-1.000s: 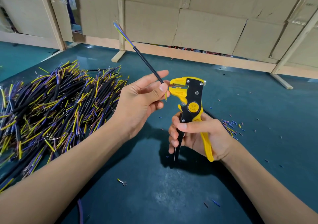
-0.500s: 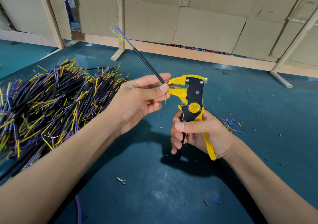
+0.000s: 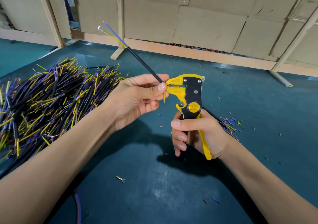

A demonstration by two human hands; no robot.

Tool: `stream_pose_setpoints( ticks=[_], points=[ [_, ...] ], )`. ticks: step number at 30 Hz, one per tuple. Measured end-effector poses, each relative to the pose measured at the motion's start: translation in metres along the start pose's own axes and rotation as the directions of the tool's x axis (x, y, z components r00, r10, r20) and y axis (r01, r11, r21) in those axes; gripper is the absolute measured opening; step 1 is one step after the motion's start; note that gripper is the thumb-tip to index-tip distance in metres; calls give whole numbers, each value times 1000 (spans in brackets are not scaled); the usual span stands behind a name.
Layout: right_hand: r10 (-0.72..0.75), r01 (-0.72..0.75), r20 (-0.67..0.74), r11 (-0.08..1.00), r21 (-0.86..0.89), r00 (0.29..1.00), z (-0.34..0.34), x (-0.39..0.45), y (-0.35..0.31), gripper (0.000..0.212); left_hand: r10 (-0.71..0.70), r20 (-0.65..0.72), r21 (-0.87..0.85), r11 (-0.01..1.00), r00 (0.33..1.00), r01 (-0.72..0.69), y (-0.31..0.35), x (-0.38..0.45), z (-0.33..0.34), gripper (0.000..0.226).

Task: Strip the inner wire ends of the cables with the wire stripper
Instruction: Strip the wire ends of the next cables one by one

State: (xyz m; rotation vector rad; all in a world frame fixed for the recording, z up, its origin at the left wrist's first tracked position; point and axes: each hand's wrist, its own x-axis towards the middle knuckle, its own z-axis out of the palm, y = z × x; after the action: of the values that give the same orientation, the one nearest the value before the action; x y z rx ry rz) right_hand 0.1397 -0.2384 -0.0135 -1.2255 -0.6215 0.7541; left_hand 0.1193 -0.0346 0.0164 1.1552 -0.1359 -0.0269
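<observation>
Here, a black cable (image 3: 146,64) is pinched by the left hand (image 3: 136,99) against the wire stripper (image 3: 191,96), whose handles are gripped by the right hand's (image 3: 197,134) curled fingers (image 3: 179,137).

Black cable (image 3: 144,64) angled upward, inner wire ends in upright yellow-black wire stripper (image 3: 188,96), cable pile (image 3: 48,99) left

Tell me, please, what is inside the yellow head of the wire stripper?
Thin inner wire ends of the black cable sit between the jaws of the wire stripper. The left hand pinches the cable; its thumb covers where they enter.
</observation>
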Motion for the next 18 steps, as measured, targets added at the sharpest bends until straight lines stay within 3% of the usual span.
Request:
stream_pose_setpoints(
  ticks=[3,9,18],
  points=[
    [15,-15,-19,1000,18,1000,0,0,1,21,-5,6,2,1000,1000,5,0,-1,0,21],
    [5,-20,-243,998,-59,970,4,6,7,34,-4,-30,20,1000,1000,4,-2,0,0,20],
    [24,-25,-251,1000,0,968,6,6,5,33,4,-15,-13,1000,1000,-5,-7,2,3,23]
  ],
)
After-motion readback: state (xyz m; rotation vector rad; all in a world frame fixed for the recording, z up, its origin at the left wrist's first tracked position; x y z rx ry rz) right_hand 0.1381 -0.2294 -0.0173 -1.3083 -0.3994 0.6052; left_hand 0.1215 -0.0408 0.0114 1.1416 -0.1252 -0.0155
